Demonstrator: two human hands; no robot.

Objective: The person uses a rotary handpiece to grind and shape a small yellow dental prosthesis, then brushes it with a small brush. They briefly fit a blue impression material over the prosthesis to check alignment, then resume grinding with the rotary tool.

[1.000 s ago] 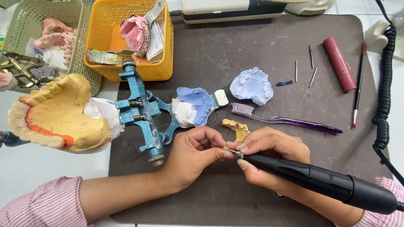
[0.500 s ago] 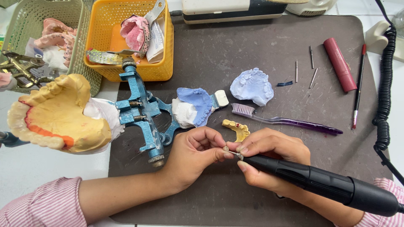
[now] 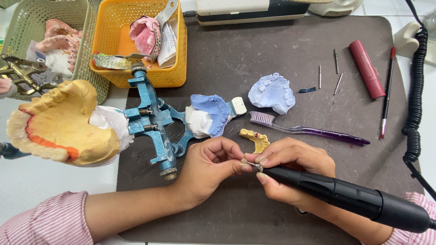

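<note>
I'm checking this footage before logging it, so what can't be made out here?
Head view only:
- Small piece pinched by left hand: too small, covered by fingertips.
- Handpiece tip: hidden between both hands; right hand grips it.
- Handpiece rear: cut off by right edge.
- Green basket contents: partly cut off, overlapped.

The left hand point(image 3: 206, 170) has curled slightly tighter on the bur point(image 3: 250, 163) (barely any shift); fingers pinch closer.

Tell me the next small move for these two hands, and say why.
Probably seat the bit: the left hand pinches a thin bur at the nose of the black handpiece, which the right hand steadies. Their fingertips meet there, so pressing the bur fully in looks likely.
</note>
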